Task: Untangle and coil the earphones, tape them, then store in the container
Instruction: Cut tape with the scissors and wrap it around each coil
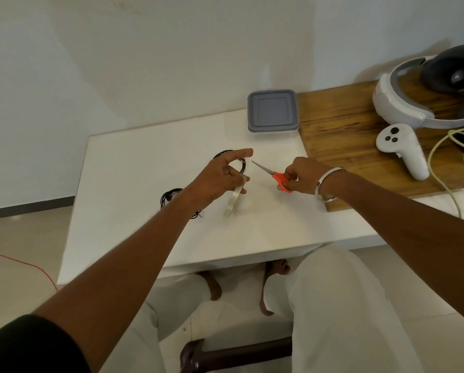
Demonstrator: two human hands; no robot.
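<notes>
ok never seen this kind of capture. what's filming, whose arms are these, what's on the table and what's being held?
There is no robot here. One wide-angle camera worn on a person's head looks forward and down at their own bare arms.

The left hand pinches a strip pulled from a clear tape roll, holding it above a coiled black earphone. The right hand grips orange-handled scissors, blades pointing at the tape.

On the white table a second earphone coil lies partly hidden under the left forearm. A container with a grey lid, shut, stands at the back. On the wooden board to the right are a white VR headset and a controller, not part of the task.
</notes>
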